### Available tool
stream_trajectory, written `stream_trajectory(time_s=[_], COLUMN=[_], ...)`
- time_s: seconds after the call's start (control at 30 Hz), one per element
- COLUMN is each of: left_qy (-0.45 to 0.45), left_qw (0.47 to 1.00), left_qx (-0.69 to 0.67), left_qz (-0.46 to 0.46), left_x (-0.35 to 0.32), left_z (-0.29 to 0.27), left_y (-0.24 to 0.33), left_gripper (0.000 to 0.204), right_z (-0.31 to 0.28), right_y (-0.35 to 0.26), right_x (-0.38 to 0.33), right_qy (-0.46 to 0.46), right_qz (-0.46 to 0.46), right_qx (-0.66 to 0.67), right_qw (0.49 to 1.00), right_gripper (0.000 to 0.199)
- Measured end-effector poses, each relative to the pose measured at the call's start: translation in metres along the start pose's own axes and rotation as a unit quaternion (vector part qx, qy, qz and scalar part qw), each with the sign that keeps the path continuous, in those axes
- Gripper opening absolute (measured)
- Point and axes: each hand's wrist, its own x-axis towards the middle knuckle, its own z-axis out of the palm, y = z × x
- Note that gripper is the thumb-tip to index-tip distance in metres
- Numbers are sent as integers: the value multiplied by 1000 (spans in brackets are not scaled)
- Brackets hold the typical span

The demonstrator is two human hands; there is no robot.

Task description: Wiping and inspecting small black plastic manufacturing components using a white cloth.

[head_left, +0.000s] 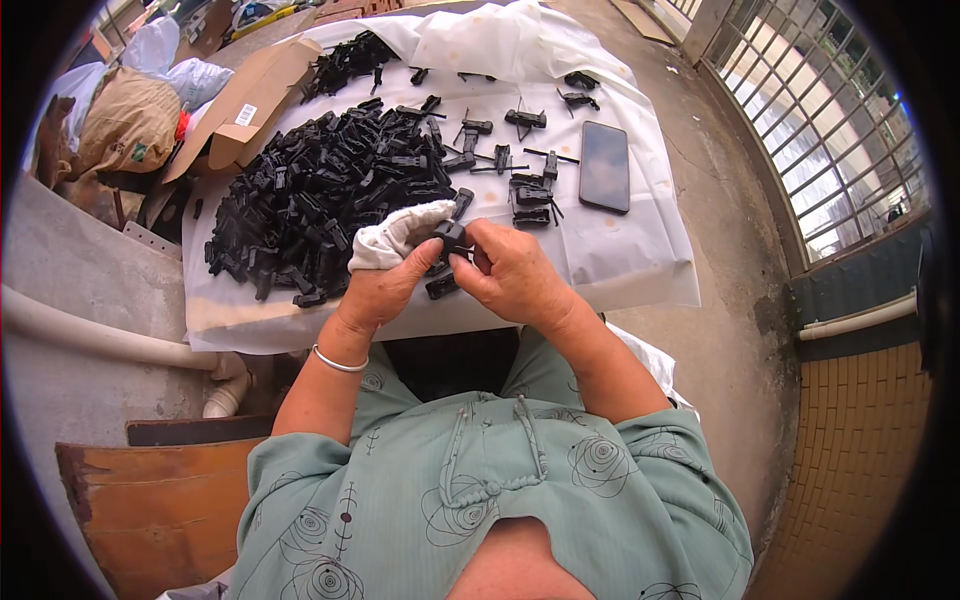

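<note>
My left hand (385, 280) has a white cloth or glove (398, 236) over its fingers, with the thumb bare. Between its thumb and covered fingers it grips a small black plastic part (451, 234). From the other side my right hand (510, 272) pinches the same part with thumb and bent fingers. Just beneath the hands another black part (440, 288) lies on the white sheet (640, 250). To the left spreads a big heap of similar black parts (320, 190). Several separate ones with thin projecting pieces (525, 120) lie to the right of the heap.
A dark smartphone (604, 167) rests at the table's right side. An open cardboard box (245, 110) leans at the left, near stuffed bags (130, 115). A second black pile (350, 62) sits at the back. A barred metal railing (810, 130) stands at the right, a pipe (110, 335) at the left.
</note>
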Motion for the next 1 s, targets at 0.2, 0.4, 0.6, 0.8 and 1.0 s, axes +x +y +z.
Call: stream_trajectory(time_s=[0.2, 0.4, 0.6, 0.8, 1.0], left_qy=[-15, -2, -6, -16, -16], left_qw=[1000, 999, 1000, 992, 978], left_qx=[2, 28, -9, 119, 182], left_qz=[-9, 20, -8, 48, 104], left_x=[-1, -1, -1, -3, -4], left_z=[4, 1, 6, 6, 14], left_y=[10, 2, 8, 13, 12], left_gripper=[36, 36, 33, 33, 40], right_z=[-6, -2, -4, -3, 4], right_y=[-1, -1, 1, 1, -3], right_x=[2, -4, -5, -5, -9], right_qy=[30, 3, 5, 7, 74], right_qz=[6, -5, 22, -21, -67], right_qx=[-2, 8, 21, 1, -91], right_qw=[1000, 1000, 1000, 1000, 991], right_gripper=[17, 17, 20, 21, 22])
